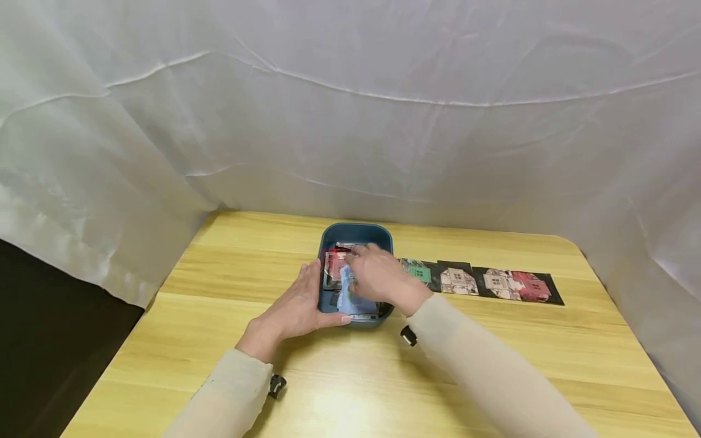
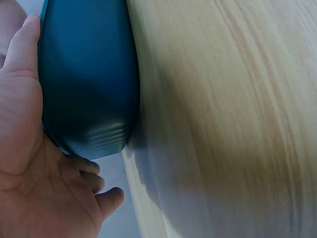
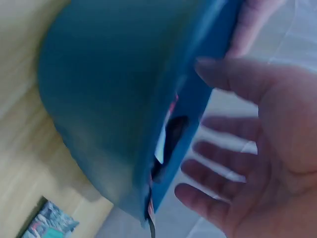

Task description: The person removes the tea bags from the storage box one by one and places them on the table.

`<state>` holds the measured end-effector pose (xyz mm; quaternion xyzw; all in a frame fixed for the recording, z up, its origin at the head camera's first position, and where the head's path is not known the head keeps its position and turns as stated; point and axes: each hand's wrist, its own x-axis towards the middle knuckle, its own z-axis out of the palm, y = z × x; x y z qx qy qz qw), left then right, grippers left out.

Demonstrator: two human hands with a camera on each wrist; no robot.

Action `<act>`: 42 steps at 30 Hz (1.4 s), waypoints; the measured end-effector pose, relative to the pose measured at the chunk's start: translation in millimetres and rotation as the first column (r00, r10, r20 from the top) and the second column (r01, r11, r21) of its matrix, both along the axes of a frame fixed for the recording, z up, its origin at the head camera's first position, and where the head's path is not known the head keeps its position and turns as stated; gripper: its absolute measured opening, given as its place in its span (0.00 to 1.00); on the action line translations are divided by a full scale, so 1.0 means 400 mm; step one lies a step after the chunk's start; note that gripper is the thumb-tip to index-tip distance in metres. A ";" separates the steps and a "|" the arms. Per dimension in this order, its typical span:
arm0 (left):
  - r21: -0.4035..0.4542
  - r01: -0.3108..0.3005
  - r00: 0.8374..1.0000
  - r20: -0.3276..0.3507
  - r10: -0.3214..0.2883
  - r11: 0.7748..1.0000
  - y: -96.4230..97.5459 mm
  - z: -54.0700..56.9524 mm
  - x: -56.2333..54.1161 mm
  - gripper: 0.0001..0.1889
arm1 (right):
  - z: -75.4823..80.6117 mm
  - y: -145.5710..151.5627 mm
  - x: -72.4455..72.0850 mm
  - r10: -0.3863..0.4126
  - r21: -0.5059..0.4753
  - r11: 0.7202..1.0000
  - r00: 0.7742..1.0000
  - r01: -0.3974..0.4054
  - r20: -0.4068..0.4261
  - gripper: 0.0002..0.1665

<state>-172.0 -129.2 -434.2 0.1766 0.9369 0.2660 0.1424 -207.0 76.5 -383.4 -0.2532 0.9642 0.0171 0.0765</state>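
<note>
Backdrop: white cloth (image 1: 339, 146), creased, hung at left, far side and right. Surface: wood-grain table (image 1: 246, 243).

Left: left hand (image 1: 296, 304), pale sleeve, small black fitting (image 1: 276, 385) at the cuff. Hand spread wide, palm against the container, thumb along its near rim, fingers along its left wall; steadied by contact, not wrapped round.

Centre: dark blue container (image 1: 356, 233), rounded corners, standing upright on the table. Contents: picture cards, lying flat or slightly tilted, overlapping. Left inside, a card with a red house (image 1: 333, 275); right of it and nearer, a light blue piece (image 1: 356, 303).

Centre right: right hand (image 1: 378, 274), reaching in from the near right over the container, fingers loosely bent and apart, nothing seen between them; whether the fingertips touch the cards, cannot tell.

Right: row of dark picture cards on the table, beginning just beside the container, partly behind the right hand. In order: green house (image 1: 420, 274), cream house (image 1: 459, 280), second cream house (image 1: 496, 280), red house (image 1: 535, 287) at the right end.
</note>
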 end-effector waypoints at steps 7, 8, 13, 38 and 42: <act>-0.005 -0.003 1.000 -0.004 0.003 1.000 0.005 0.007 0.001 0.74 | -0.007 -0.013 -0.003 -0.113 0.028 0.993 0.994 0.113 0.001 0.55; -0.003 -0.002 1.000 -0.005 0.002 1.000 0.005 0.007 0.001 0.73 | -0.013 -0.019 -0.003 -0.118 0.040 0.992 0.993 0.118 0.016 0.57; -0.004 -0.004 1.000 -0.006 0.004 1.000 0.007 0.002 0.001 0.74 | -0.042 -0.045 -0.002 -0.146 0.110 0.984 0.988 0.141 0.046 0.63; 0.006 0.001 1.000 -0.012 -0.001 1.000 0.005 0.004 0.006 0.75 | -0.028 -0.079 0.005 -0.169 0.303 0.943 0.983 0.138 0.077 0.57; 0.011 0.004 1.000 -0.013 -0.004 1.000 0.004 0.003 0.005 0.75 | -0.022 -0.074 0.006 -0.175 0.345 0.930 0.977 0.124 0.121 0.58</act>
